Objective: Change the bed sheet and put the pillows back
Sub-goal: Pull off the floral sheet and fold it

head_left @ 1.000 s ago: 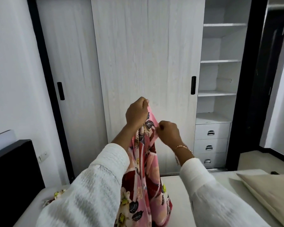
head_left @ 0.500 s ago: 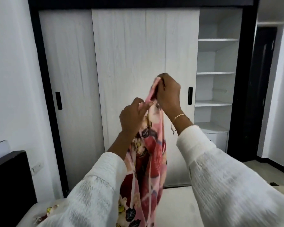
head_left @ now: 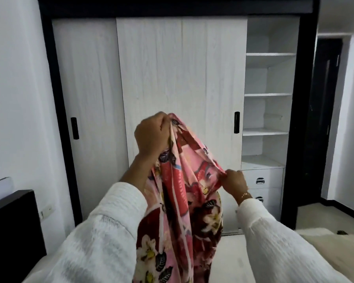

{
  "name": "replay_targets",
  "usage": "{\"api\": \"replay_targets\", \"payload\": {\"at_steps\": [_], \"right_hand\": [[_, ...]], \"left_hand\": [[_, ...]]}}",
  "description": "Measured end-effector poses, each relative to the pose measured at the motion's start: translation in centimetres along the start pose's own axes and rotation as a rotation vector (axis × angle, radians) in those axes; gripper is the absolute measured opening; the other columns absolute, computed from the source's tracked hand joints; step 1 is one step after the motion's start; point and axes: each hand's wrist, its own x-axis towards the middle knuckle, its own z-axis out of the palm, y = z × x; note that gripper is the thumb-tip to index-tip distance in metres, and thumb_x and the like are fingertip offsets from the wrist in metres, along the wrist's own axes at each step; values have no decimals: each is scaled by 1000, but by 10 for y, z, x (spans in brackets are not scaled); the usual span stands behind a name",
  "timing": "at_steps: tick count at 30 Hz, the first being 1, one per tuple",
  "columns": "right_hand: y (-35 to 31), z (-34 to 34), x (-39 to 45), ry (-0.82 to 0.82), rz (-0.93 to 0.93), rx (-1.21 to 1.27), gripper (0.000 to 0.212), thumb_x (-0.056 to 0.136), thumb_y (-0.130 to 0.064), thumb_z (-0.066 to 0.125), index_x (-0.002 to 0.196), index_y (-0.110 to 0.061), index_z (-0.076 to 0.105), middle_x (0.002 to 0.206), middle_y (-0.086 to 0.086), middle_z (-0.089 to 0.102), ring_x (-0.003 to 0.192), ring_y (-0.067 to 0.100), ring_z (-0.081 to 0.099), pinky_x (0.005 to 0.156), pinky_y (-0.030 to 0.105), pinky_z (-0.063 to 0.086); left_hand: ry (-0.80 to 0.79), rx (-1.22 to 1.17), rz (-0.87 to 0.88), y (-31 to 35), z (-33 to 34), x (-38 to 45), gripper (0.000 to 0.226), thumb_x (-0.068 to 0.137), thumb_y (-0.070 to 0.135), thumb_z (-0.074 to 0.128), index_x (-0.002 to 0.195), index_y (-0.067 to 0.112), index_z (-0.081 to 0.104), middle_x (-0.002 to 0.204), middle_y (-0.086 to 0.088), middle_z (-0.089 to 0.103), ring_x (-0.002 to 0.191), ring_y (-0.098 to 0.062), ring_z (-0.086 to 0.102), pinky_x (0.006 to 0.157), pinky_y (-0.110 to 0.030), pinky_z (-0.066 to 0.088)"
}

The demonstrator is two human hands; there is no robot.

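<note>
Gripping the pink floral sheet (head_left: 178, 201) high w/ curled fingers, the left hand (head_left: 151, 137) holds its top edge; the right hand (head_left: 234, 181) pinches a lower edge, out to the right. Sheet hangs between both sleeves, in front of the white wardrobe (head_left: 182, 78), above the mattress (head_left: 233, 262).

Left hand (head_left: 151, 137): grips the floral bed sheet (head_left: 180, 201) high.
Right hand (head_left: 234, 181): pinches its edge lower.
Behind: white wardrobe (head_left: 182, 74), open shelves (head_left: 269, 94).
</note>
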Motion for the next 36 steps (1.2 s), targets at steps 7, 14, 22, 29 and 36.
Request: {"api": "replay_targets", "payload": {"at_steps": [7,14,22,29,36], "right_hand": [[16,20,-23,105,55,246,21,84,-4,52,94,2,70,99,27,66,95,39,62,76,33,47],[-5,-23,-1,145,133,912,26,84,3,47,93,-11,66,80,5,64,76,22,57,63,26,47],[-55,-33,-24,-117,-598,280,19,75,4,58,87,-4,70,88,5,68,82,11,57,67,9,41],[-53,-26,-25,108,-697,143,18,83,0,57,97,-2,68,93,17,60,83,24,53,66,22,28],[2,11,-27,35,-431,56,18,85,0,48,87,5,65,98,23,54,90,34,56,66,25,29]], "left_hand": [[43,106,-246,-24,-2,-13,35,95,31,49,79,4,65,77,-15,67,72,-32,60,58,-27,32],[45,194,-609,-57,-17,-13,21,92,19,48,104,7,61,112,-17,59,97,-38,58,74,-35,41],[-625,-219,-226,-20,23,-61,68,75,32,77,134,16,47,127,7,50,115,-9,47,97,-21,35],[-541,-142,-273,-3,55,-75,20,91,15,49,85,3,64,81,-12,66,75,-26,59,62,-33,39],[-243,-129,-292,6,57,-73,22,93,12,45,97,7,66,89,-9,69,80,-27,63,67,-30,47]]}}
